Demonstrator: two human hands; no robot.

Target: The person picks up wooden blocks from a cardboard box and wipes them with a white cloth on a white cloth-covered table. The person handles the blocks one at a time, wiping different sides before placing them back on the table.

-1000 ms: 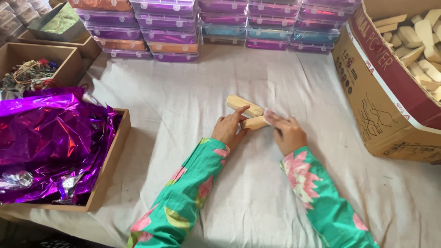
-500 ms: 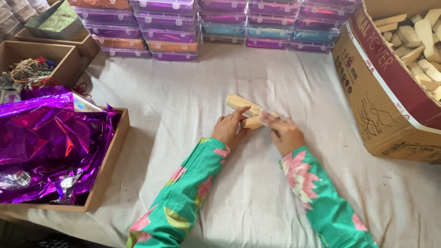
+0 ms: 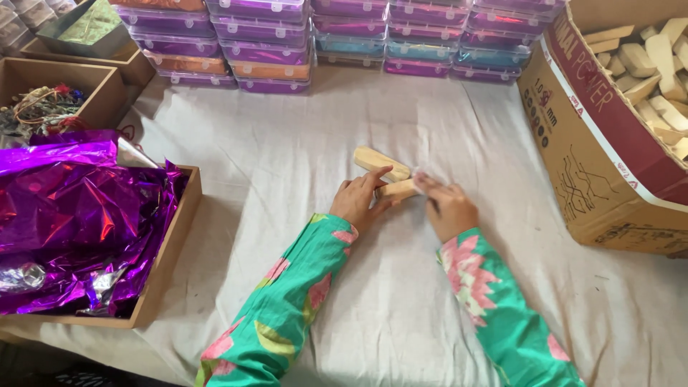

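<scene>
Two pale wooden blocks lie on the white cloth (image 3: 401, 301) at mid table. The farther block (image 3: 380, 162) lies slanted, and the nearer block (image 3: 398, 190) sits just under it, the two touching. My left hand (image 3: 358, 204) grips the nearer block's left end, fingertips reaching up to the farther block. My right hand (image 3: 446, 208) holds the nearer block's right end, where a bit of clear wrap seems to cover it. Both sleeves are green with pink flowers.
A large cardboard box (image 3: 595, 165) full of wooden blocks stands at the right. Stacked purple and clear plastic cases (image 3: 272, 43) line the far edge. A wooden tray of purple foil (image 3: 72, 222) sits at the left, with a box of threads (image 3: 43, 107) behind it.
Both hands have stayed on the blocks; they have shifted only slightly, pressing the nearer block closer to the farther one.
</scene>
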